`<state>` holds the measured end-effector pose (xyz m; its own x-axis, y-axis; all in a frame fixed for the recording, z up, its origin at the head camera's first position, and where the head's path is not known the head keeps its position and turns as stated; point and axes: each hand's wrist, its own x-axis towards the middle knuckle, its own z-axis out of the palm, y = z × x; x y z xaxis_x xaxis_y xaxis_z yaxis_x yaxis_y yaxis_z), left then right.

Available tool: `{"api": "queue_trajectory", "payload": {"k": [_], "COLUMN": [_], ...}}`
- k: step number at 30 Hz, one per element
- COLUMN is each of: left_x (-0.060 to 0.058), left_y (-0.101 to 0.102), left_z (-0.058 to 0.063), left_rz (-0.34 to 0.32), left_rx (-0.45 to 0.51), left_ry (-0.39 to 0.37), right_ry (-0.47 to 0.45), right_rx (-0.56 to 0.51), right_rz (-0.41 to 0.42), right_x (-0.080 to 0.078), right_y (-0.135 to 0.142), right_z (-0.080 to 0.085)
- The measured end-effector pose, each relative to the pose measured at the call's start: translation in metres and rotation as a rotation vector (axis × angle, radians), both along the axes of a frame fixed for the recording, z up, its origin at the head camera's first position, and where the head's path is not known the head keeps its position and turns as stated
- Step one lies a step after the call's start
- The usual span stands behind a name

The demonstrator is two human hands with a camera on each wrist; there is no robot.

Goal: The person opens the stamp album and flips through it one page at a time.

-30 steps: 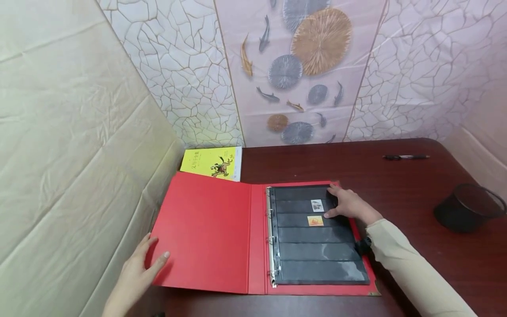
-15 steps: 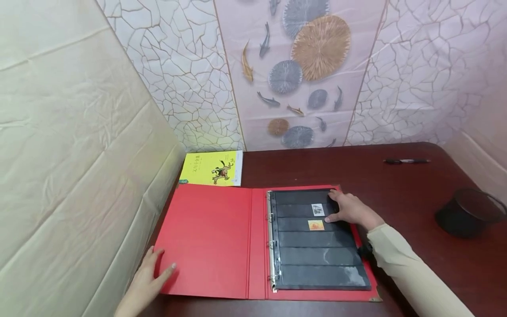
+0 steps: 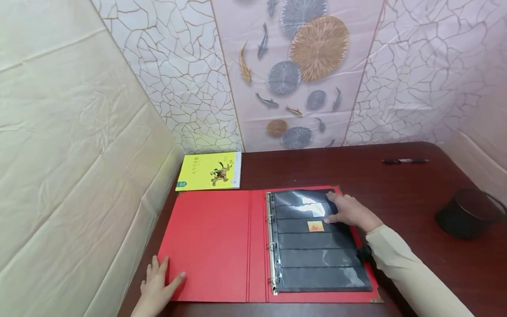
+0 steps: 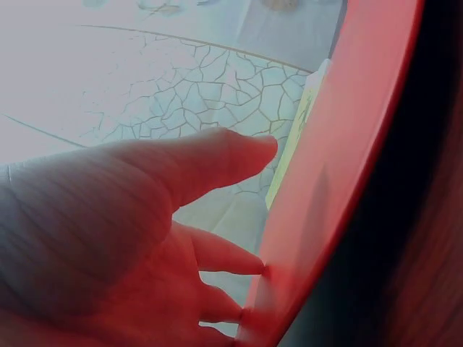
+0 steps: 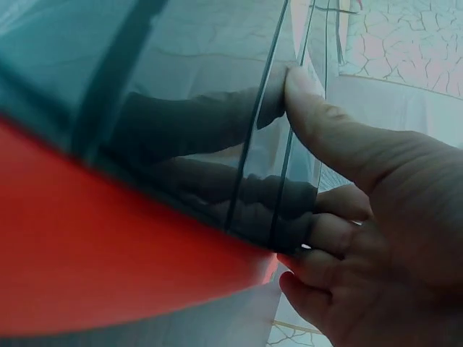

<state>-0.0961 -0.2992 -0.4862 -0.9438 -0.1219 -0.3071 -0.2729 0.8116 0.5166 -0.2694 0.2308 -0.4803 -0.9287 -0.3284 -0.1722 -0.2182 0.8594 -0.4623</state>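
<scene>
A red stamp album (image 3: pixel 207 246) lies spread on the table, its bare cover at the left. Metal rings (image 3: pixel 271 246) hold a black pocket page (image 3: pixel 318 257) at its right. An orange-yellow stamp (image 3: pixel 315 226) sits in one pocket; glare partly washes out a pale stamp (image 3: pixel 318 210) above it. At the cover's lower left edge rests my left hand (image 3: pixel 156 284); its fingertips touch the cover and its thumb is straight. My right hand (image 3: pixel 350 212) holds the page near its upper right corner, thumb on the face and fingers at the edge, partly hidden.
A yellow book (image 3: pixel 207 171) lies behind the cover's top edge. Far back on the right is a pen (image 3: pixel 405 161), and a black round container (image 3: pixel 465 213) stands nearer. The fabric wall (image 3: pixel 99 176) runs close beside my left hand.
The red cover has come down flat, with my left hand moving down and right along with it. More of the yellow book shows. Bright glare has appeared on the upper page.
</scene>
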Motion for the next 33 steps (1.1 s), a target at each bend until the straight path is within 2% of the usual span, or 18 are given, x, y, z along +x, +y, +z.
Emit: {"api": "queue_trajectory", "payload": {"k": [4,9,19,24,33], "left_x": [0.001,0.004,0.006,0.007,0.007], "left_y": [0.004,0.011,0.038,0.051,0.069], "left_z": [-0.003,-0.006,-0.008,-0.005,0.002], "left_rz": [0.004,0.004,-0.002,0.018,0.055], "left_rx": [0.015,0.017,-0.007,-0.026,-0.034], "left_ry": [-0.012,0.009,0.032,0.047,0.051], "right_ry": [0.011,0.031,0.033,0.000,-0.152], "right_rx": [0.002,-0.020,-0.195,-0.251,-0.376], "right_rz": [-0.024,-0.060,-0.030,-0.029,-0.034], "right_x": [-0.002,-0.005,-0.010,-0.007,-0.004], "right_y": [-0.004,-0.007,-0.003,0.002,0.016], "right_z": [-0.001,-0.001,0.008,0.018,0.025]}}
